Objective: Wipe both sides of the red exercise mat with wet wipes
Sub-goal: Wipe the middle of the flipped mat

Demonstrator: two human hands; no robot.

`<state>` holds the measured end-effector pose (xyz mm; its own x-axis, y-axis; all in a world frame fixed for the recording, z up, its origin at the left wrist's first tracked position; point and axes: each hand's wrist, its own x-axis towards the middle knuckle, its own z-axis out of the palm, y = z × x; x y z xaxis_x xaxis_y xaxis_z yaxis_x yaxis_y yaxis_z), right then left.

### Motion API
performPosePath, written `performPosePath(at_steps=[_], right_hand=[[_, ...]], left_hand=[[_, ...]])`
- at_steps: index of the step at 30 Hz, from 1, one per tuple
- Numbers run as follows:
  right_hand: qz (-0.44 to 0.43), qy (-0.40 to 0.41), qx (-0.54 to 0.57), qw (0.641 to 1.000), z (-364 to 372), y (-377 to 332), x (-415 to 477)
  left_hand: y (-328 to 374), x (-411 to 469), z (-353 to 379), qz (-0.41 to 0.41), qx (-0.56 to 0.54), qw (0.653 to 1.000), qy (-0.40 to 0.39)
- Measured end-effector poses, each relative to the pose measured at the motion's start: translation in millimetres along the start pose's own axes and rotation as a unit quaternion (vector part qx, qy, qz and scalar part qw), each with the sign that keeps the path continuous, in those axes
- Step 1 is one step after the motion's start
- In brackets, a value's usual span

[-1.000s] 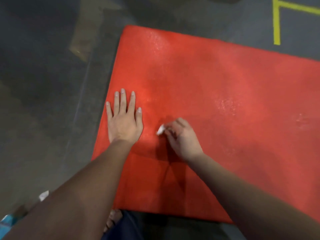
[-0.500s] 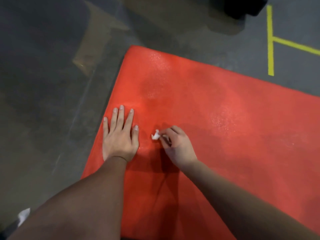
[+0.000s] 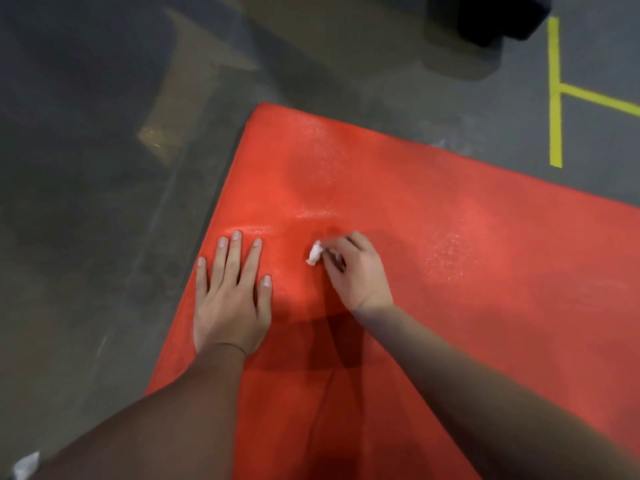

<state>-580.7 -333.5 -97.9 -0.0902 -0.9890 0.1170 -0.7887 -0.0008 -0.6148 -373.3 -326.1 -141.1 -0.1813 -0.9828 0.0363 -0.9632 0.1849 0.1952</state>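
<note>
The floor (image 3: 104, 209) here is dull grey concrete, streaked and patchy. Yellow tape lines (image 3: 555, 91) meet in a T at the upper right of the frame, and a dark boxy object (image 3: 491, 15) sits at the top edge beside them. A white scrap (image 3: 26, 464) lies in the lower left corner. The red exercise mat (image 3: 467, 258) lies flat on the floor, one corner reaching toward the upper middle, the rest filling the right and lower frame; patches of it glisten. The left hand (image 3: 232, 303) lies palm down near the mat's left edge, its fingers (image 3: 221, 261) straight, slightly spread, holding nothing. Just right of it, not touching, the right hand (image 3: 358, 271) rests on the mat with curled fingers (image 3: 337, 244), pinching a small crumpled white wet wipe (image 3: 314, 253) that pokes out toward the left hand, low against the mat.
</note>
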Motion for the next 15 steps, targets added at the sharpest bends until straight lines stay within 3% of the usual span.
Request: performPosePath(at_steps=[5,8,13,15], right_hand=[[0.028,0.069,-0.016,0.997,-8,28,94],[0.051,0.085,0.005,0.995,-11,38,103],[-0.059,0.020,-0.029,0.998,-4,38,99],[-0.054,0.042,-0.051,0.996,-10,49,136]], left_hand=[[1,0,-2,0.001,0.001,1.000,-0.006],[1,1,-3,-0.001,0.004,1.000,-0.015],[2,2,-3,0.000,0.003,1.000,-0.010],[2,2,-3,0.002,0.007,1.000,-0.014]])
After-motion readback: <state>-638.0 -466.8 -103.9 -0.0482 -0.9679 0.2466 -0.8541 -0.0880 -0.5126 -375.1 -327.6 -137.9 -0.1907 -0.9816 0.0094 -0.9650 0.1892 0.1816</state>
